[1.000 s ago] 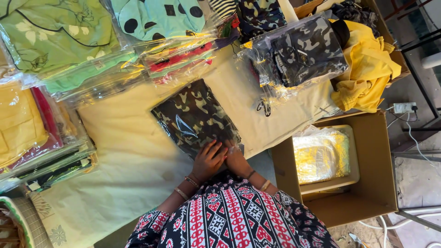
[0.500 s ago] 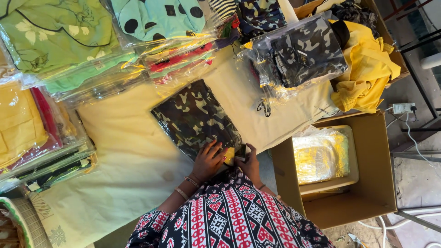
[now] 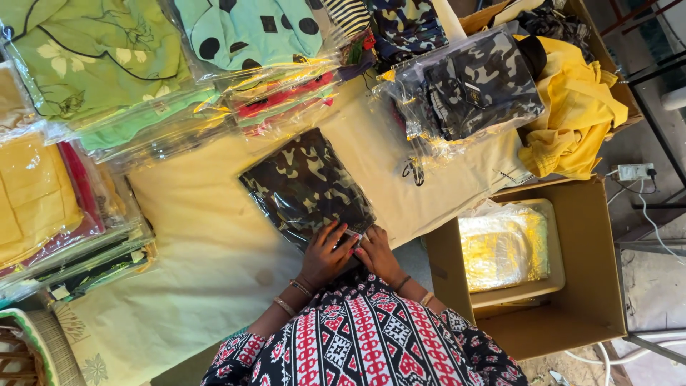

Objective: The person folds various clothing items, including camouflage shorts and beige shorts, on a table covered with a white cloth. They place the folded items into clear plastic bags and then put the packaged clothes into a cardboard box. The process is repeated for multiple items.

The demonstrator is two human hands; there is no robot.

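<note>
A camouflage garment in a clear plastic packet (image 3: 304,187) lies flat on the cream cloth (image 3: 193,236) in front of me. My left hand (image 3: 325,256) rests on the packet's near edge with its fingers spread, pressing down. Beside it, touching, my right hand (image 3: 376,251) has its fingertips bunched on the packet's near corner, where a small pale flap (image 3: 353,235) shows between the two hands. Both wrists wear bangles. My patterned red, black and white sleeves fill the bottom of the view.
Packed garments ring the cloth: green ones (image 3: 93,64) and a teal spotted one (image 3: 250,32) at the top, yellow ones (image 3: 32,200) at left, camouflage packets (image 3: 475,89) and loose yellow cloth (image 3: 579,118) at top right. An open cardboard box (image 3: 593,307) holding a yellow packet (image 3: 504,246) stands at right.
My hands parted a little half a second ago, showing a small yellow bit between them. They have closed together again on the packet's near corner. The packet has not shifted.
</note>
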